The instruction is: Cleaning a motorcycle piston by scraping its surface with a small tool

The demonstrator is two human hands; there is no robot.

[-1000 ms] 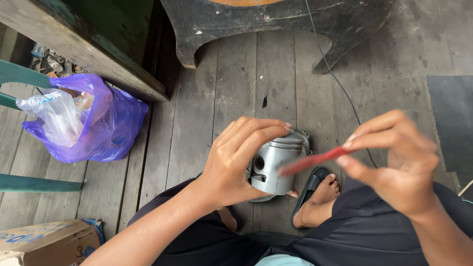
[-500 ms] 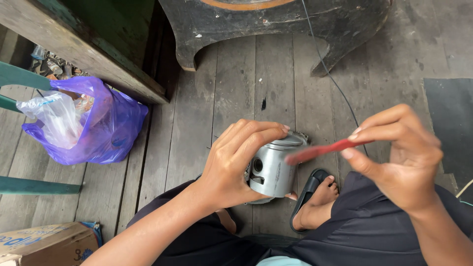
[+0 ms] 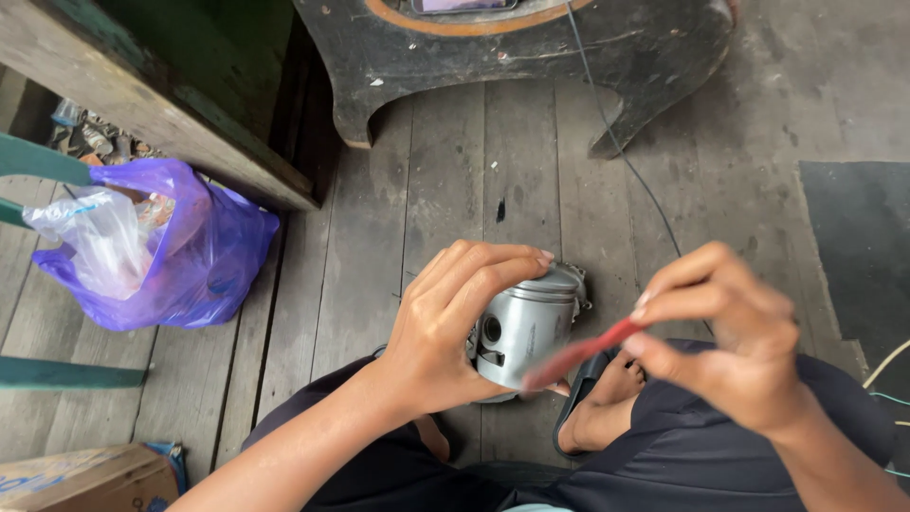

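In our left hand (image 3: 445, 327) we've got the silver metal piston (image 3: 526, 327) clamped, fingers curled over its crown. Our right hand (image 3: 735, 346) pinches a thin red strip (image 3: 580, 353) just beside it, above the grey plank floor (image 3: 445, 171).

The left hand (image 3: 445, 327) is curled, fingers arched over and thumb underneath in a clasp, forearm running down to the lower left. The right hand (image 3: 735, 346) is raised beside it, thumb and forefinger pinched together.
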